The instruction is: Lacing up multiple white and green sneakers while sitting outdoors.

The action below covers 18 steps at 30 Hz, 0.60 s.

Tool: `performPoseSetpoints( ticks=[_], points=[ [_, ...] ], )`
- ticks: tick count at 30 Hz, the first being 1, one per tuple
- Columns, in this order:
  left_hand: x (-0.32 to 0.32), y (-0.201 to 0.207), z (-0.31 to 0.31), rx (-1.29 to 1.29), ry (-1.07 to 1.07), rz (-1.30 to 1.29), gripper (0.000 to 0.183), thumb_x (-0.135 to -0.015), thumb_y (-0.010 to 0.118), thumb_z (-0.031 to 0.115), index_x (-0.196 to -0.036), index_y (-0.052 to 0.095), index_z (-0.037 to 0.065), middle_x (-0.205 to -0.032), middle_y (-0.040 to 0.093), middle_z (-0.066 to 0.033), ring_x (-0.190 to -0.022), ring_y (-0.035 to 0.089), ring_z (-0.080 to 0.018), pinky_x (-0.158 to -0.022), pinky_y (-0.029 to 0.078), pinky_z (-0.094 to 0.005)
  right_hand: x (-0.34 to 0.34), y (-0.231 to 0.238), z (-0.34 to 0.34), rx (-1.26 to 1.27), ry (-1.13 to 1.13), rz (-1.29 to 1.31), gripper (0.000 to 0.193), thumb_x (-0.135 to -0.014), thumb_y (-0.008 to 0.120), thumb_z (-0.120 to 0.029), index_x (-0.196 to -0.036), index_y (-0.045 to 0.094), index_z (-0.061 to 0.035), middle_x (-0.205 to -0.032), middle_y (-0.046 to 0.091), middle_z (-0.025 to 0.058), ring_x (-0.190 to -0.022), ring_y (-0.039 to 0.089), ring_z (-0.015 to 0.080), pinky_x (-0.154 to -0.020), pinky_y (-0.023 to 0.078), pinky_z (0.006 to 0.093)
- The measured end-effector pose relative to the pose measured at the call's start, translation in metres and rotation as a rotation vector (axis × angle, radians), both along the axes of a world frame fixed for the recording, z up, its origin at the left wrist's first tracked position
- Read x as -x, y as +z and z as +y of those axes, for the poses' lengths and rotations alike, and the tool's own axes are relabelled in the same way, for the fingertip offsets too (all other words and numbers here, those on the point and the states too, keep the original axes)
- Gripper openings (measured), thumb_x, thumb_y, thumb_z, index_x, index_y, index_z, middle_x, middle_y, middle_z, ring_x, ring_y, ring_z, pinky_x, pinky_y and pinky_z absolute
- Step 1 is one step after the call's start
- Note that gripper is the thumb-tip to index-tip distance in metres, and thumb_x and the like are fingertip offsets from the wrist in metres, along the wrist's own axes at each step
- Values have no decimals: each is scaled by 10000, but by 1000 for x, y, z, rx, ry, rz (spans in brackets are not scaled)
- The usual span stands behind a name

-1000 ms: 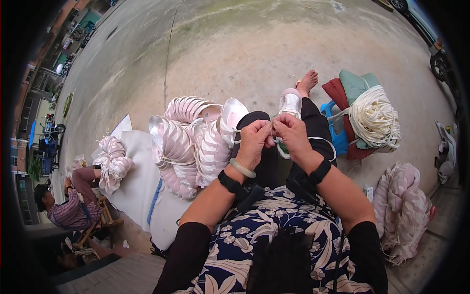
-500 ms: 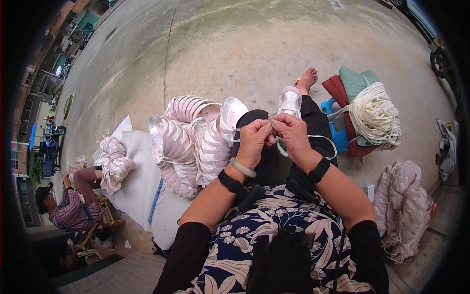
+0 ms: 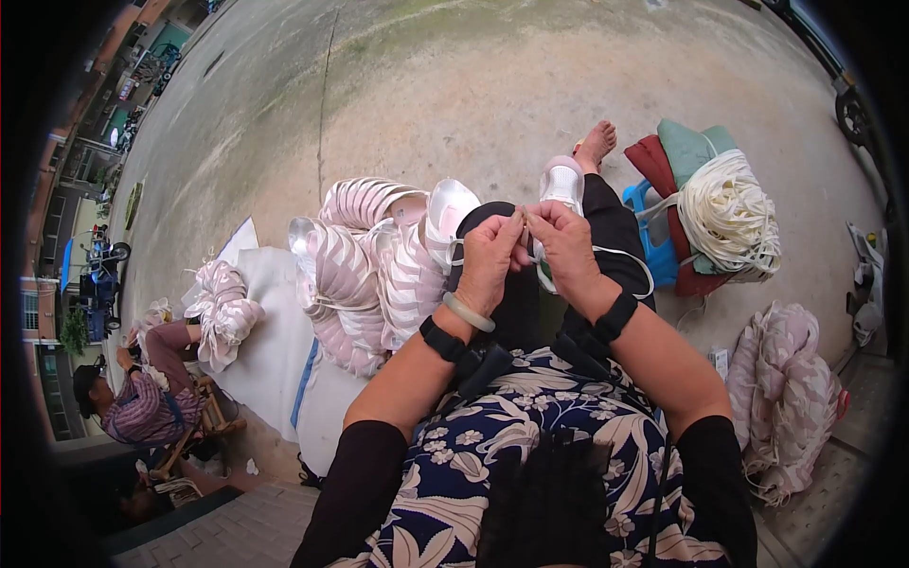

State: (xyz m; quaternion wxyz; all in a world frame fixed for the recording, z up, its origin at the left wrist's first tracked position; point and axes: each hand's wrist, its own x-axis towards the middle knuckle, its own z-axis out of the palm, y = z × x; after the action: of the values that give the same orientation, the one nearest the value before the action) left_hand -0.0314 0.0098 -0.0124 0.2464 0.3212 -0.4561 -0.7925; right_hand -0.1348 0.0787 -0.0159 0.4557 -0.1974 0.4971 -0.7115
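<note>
My left hand [image 3: 491, 257] and my right hand [image 3: 565, 248] meet fingertip to fingertip above my lap, both pinched closed. What lies between the fingertips is too small to make out. Just beyond them a white and pink shoe upper [image 3: 562, 186] rests on my leg, its nearer part hidden behind my right hand. A white shoelace [image 3: 648, 275] loops out to the right of that hand across my dark trousers. Left of my knee lie nested stacks of pink and white shoe uppers [image 3: 352, 260].
A blue stool [image 3: 650, 223] at the right bears folded cloth and a bundle of white laces [image 3: 727, 216]. More bundled uppers [image 3: 784, 393] lie at the lower right. At the left, a white sheet [image 3: 270, 355] holds another bundle [image 3: 225, 308], near a seated person [image 3: 147, 407].
Both hands stay pinched together and have shifted slightly upward in the picture. The whole view has tilted a little; the uppers and stool have not visibly moved.
</note>
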Motion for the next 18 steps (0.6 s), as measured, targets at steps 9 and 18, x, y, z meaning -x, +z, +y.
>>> performPoseSetpoints(
  ticks=[9, 18],
  points=[
    [44, 33, 5, 301, -198, 365, 666, -763, 702, 266, -1257, 343, 0, -1174, 489, -135, -1114, 451, -201, -936, 373, -303, 20, 59, 5, 217, -133, 44, 106, -906, 461, -119, -896, 506, -24, -810, 560, 20, -727, 500, 60, -667, 414, 193],
    [41, 46, 30, 232, -688, 94, 216, -918, 478, 239, -941, 551, 37, -578, 455, 54, -457, 417, -18, -502, 402, -182, 103, 115, 48, 227, -178, -65, 73, -898, 417, -115, -835, 430, -80, -649, 415, -17, -468, 334, 49, -420, 301, 197]
  ],
)
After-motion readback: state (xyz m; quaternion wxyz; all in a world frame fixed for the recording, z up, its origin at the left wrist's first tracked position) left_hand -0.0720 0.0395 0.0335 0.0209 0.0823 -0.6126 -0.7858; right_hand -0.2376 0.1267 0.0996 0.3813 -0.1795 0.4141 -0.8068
